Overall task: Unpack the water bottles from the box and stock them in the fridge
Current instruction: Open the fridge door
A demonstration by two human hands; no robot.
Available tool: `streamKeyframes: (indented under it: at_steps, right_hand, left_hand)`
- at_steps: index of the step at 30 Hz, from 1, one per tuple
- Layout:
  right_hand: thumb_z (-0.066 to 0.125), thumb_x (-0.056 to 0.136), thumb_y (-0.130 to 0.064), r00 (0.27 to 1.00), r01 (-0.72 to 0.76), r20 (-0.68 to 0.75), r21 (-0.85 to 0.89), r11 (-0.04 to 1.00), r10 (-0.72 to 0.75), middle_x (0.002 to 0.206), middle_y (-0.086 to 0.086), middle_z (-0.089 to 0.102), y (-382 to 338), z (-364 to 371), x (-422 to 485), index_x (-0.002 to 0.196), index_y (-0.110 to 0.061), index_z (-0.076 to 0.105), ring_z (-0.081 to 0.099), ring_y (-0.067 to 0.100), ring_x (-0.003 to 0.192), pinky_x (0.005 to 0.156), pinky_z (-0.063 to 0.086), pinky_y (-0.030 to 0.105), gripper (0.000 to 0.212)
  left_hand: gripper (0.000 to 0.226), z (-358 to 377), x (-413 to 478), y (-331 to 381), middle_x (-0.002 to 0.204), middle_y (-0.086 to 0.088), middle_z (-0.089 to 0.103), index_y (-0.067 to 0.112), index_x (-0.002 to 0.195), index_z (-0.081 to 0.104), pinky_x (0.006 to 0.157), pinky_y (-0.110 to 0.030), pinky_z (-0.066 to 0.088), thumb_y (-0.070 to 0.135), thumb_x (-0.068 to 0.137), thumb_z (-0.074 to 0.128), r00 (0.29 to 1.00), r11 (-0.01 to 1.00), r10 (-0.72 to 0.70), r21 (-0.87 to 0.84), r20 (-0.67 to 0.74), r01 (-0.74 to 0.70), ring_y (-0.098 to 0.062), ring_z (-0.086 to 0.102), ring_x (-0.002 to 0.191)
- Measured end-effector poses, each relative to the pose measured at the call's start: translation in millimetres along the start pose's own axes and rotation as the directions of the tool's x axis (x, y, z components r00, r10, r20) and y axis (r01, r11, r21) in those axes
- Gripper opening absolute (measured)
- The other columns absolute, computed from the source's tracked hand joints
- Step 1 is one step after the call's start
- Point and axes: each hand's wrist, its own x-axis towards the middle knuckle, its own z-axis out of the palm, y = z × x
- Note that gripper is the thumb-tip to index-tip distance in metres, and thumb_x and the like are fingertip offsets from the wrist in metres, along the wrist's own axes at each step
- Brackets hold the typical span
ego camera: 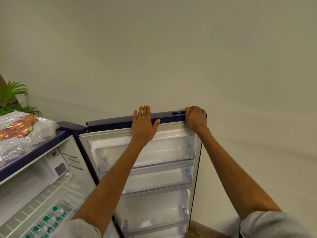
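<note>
A dark blue fridge point(34, 148) stands open at the left, its door point(113, 123) swung wide toward the wall. My left hand point(144, 123) lies flat with straight fingers on the door's top edge. My right hand point(195, 117) curls over the door's far top corner and grips it. Several water bottles point(49, 220) with green caps lie on a wire shelf low inside the fridge. The door racks point(151, 167) are clear plastic and hold nothing. The box is out of view.
A plastic-wrapped bundle point(22, 129) with red print lies on the fridge top. A green plant point(12, 97) stands behind it at the far left. A plain pale wall point(171, 57) runs close behind the door. Floor shows at bottom right.
</note>
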Motion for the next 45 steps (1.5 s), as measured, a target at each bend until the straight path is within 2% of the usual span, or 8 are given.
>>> streamKeyframes:
  at_steps: [11,18,24,27,31,37,41,45]
  right_hand:
    - [0.026,0.103,-0.021,0.998,-0.051,-0.035,0.088,0.995,0.054,0.12,0.016,0.054,0.9,23.4,21.4,0.102,-0.002,0.06,0.048,0.033,0.11,0.104,0.031,0.04,0.039]
    - [0.032,0.101,-0.017,0.992,-0.011,-0.125,0.078,0.997,0.021,0.111,0.014,0.055,2.9,34.4,22.1,0.095,-0.002,0.058,0.049,0.031,0.103,0.098,0.036,0.04,0.031]
    - [0.033,0.1,-0.016,0.993,0.043,-0.111,0.016,0.999,-0.041,0.111,0.016,0.055,6.7,33.5,23.2,0.095,-0.002,0.057,0.049,0.033,0.102,0.097,0.034,0.04,0.028]
    - [0.027,0.101,-0.021,0.994,0.044,-0.099,0.013,0.999,-0.043,0.117,0.017,0.055,6.3,31.6,23.3,0.104,-0.003,0.06,0.049,0.034,0.107,0.101,0.031,0.04,0.037]
    - [0.007,0.094,-0.036,0.997,0.076,-0.027,-0.011,0.997,-0.076,0.123,0.013,0.059,1.1,25.8,20.8,0.116,-0.008,0.059,0.05,0.031,0.115,0.107,0.028,0.043,0.063]
    - [0.023,0.105,-0.033,0.976,0.196,0.102,-0.004,0.981,-0.194,0.137,0.009,0.05,-17.3,24.0,2.3,0.134,-0.01,0.047,0.04,0.027,0.131,0.118,0.009,0.049,0.044]
    - [0.025,0.104,-0.034,0.969,0.205,0.127,0.049,0.977,-0.21,0.144,0.009,0.044,-36.2,23.0,-12.3,0.139,-0.01,0.041,0.031,0.026,0.138,0.118,0.009,0.047,0.045]
    - [0.029,0.103,-0.038,0.974,0.199,0.095,0.091,0.976,-0.207,0.153,0.009,0.032,-48.0,30.5,-30.8,0.147,-0.009,0.031,0.02,0.026,0.146,0.12,0.005,0.047,0.052]
  left_hand:
    - [0.073,7.9,17.4,-2.2,0.163,-0.01,0.003,0.008,0.155,0.007,0.122,-0.041,-0.006,0.055,0.1,0.018,1.0,1.0,-0.014,0.003,0.017,0.014,-0.026,-0.002,0.15]
    - [0.072,11.5,21.6,-2.3,0.163,-0.009,0.005,0.01,0.155,0.009,0.12,-0.041,-0.008,0.056,0.1,0.018,1.0,1.0,-0.019,0.002,0.003,0.019,-0.026,-0.002,0.15]
    - [0.072,13.3,21.6,-2.0,0.163,-0.009,0.005,0.01,0.155,0.009,0.12,-0.041,-0.009,0.056,0.1,0.018,1.0,1.0,-0.015,-0.002,-0.002,0.015,-0.025,-0.002,0.15]
    - [0.071,13.4,21.2,-2.9,0.162,-0.009,0.007,0.009,0.155,0.011,0.12,-0.041,-0.009,0.054,0.101,0.019,1.0,1.0,-0.002,-0.011,-0.013,0.001,-0.025,-0.001,0.15]
    - [0.067,11.6,23.1,-8.1,0.162,-0.009,0.009,0.009,0.155,0.013,0.121,-0.041,-0.004,0.049,0.102,0.023,0.999,0.997,0.047,-0.066,-0.008,-0.048,-0.025,0.0,0.15]
    - [0.061,6.2,16.6,-16.8,0.161,-0.008,0.016,0.009,0.154,0.017,0.12,-0.039,0.005,0.042,0.104,0.028,0.992,0.966,0.122,-0.23,0.02,-0.114,-0.023,0.006,0.15]
    - [0.057,9.4,-1.0,-22.1,0.159,-0.009,0.024,0.009,0.152,0.024,0.12,-0.039,0.007,0.039,0.104,0.032,0.994,0.961,0.087,-0.258,-0.06,-0.099,-0.024,0.012,0.149]
    - [0.06,13.0,-18.4,-30.9,0.162,-0.01,0.011,0.006,0.154,0.014,0.121,-0.036,-0.003,0.037,0.105,0.029,0.996,0.963,0.045,-0.262,-0.076,-0.063,-0.023,0.003,0.15]
